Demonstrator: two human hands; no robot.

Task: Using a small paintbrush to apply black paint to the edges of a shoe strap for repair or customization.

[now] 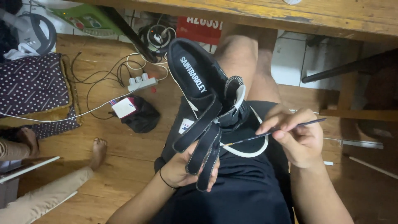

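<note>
A red rectangular sign with white lettering (200, 29) is propped under the worn wooden table (265, 14), and a small white-and-red box (124, 107) is laid on the plank floor by a black bag. Over the lap, a black fabric shoe with white sole trim (207, 89) is gripped by its floppy stitched straps in the left hand (182, 168). A thin dark brush (275, 130) is pinched in the right hand (298, 135), tip touching the white trim.

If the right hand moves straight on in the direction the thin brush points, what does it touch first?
Most likely the black shoe: the thin brush in the right hand points left, with its tip at the shoe's white sole edge, held by the left hand. Depth is unclear.
</note>
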